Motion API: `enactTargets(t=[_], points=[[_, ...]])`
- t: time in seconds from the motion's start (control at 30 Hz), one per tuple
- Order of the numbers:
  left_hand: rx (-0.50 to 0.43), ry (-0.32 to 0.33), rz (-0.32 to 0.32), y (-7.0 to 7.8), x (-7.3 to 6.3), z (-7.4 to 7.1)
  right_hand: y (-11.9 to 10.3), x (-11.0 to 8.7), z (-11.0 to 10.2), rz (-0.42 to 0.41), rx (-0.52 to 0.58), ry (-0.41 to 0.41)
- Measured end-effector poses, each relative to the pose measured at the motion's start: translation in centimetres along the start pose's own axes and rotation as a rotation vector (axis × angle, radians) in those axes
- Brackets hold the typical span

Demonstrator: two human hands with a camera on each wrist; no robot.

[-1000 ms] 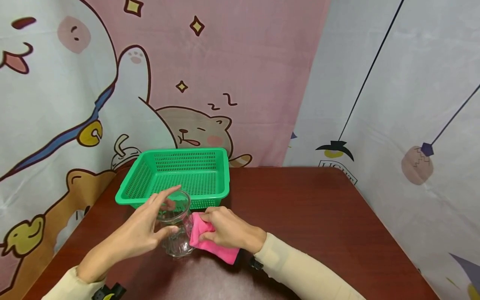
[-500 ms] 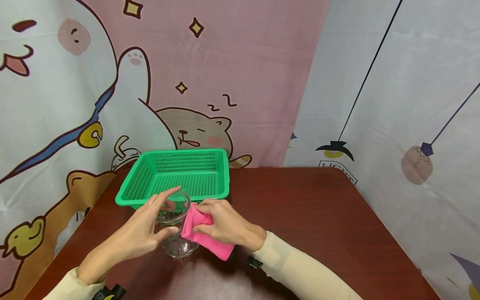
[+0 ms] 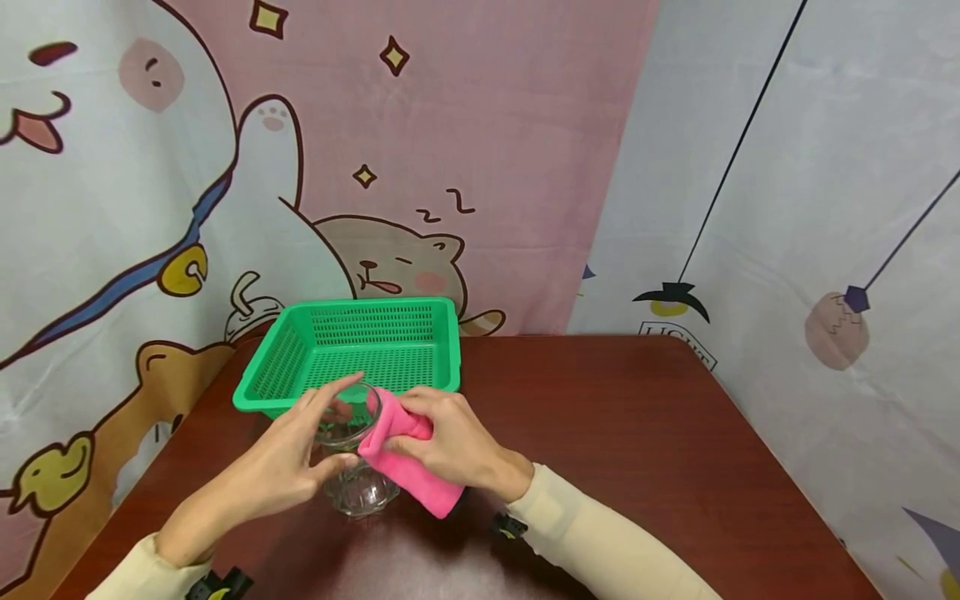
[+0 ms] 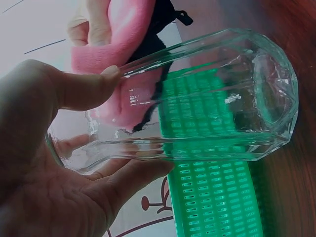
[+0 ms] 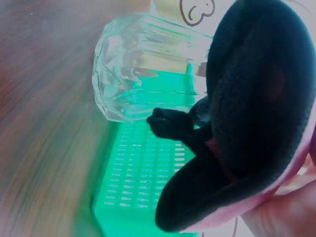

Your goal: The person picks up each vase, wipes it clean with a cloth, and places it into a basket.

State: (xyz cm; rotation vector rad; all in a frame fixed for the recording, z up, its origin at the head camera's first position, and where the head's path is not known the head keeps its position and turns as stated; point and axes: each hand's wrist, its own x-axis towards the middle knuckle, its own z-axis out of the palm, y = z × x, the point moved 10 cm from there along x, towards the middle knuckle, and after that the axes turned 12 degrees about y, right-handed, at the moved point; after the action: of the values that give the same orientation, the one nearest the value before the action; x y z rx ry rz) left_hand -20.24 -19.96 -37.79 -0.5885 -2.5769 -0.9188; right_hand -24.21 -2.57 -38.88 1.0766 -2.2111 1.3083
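Observation:
My left hand (image 3: 281, 458) grips a clear glass jar (image 3: 362, 492) near its rim, thumb on the near side and fingers round the far side. In the left wrist view the faceted glass jar (image 4: 217, 108) shows the pink cloth through its wall. My right hand (image 3: 457, 442) pinches a folded pink cloth (image 3: 416, 475) and presses it against the jar's right side, up at the rim. From the right wrist, the cloth's dark underside (image 5: 261, 94) hides much of the jar's upper part. The jar's base looks slightly raised off the table.
A green perforated basket (image 3: 450, 367) stands on the brown table (image 3: 585, 417) just behind the jar. Behind the table hangs a printed curtain (image 3: 525, 167) with cartoon animals. Black wrist cameras are strapped over both sleeves.
My right hand has slid the pink cloth up and slightly left along the jar's side to the rim. The left hand and the jar have hardly moved.

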Motion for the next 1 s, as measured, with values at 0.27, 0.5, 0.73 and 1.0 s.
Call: enactTargets(t=[0.27, 0.5, 0.73, 1.0], points=[[-0.011, -0.004, -0.004, -0.1, 0.0, 0.1, -0.2, 0.3, -1.3, 0.011, 0.058, 0.079], [-0.01, -0.002, 0.0, 0.1, 0.0, 0.0, -0.6, 0.4, -1.2, -0.01, 0.048, 0.056], [-0.011, -0.005, -0.019, -0.1, -0.1, 0.0, -0.9, 0.4, -0.9, -0.036, 0.021, 0.029], [-0.016, -0.007, -0.016, 0.0, 0.0, 0.0, -1.0, 0.5, -0.7, -0.057, 0.01, 0.019]])
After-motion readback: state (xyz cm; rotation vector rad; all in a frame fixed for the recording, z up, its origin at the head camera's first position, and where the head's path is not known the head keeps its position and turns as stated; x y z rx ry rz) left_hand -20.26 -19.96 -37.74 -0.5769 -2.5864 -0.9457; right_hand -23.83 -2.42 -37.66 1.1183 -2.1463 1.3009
